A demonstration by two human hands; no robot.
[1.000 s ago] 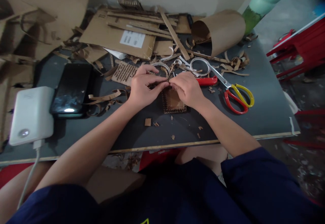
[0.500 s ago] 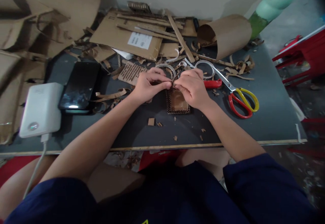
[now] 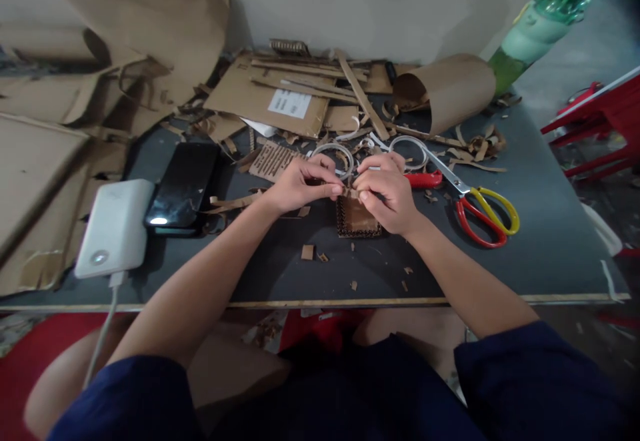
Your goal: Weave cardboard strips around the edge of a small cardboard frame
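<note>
white power bank (image 3: 117, 221) | plugged-in cable (image 3: 109, 321) | black phone (image 3: 185, 184) | green bottle (image 3: 531, 42)

**Right hand (image 3: 387, 193) spreads its fingers**

Its thumb and fingers are farther apart than before. A little light brown strip (image 3: 351, 193) now shows between it and the left hand (image 3: 299, 185). The view has shifted too.

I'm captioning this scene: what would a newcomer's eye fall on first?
Probably the left hand and right hand in the middle, pinching a small cardboard bit over a corrugated-edged cardboard piece. Next, the scissors to their right, with bright red and yellow handles. Then the green bottle at the far right corner of the table.
</note>
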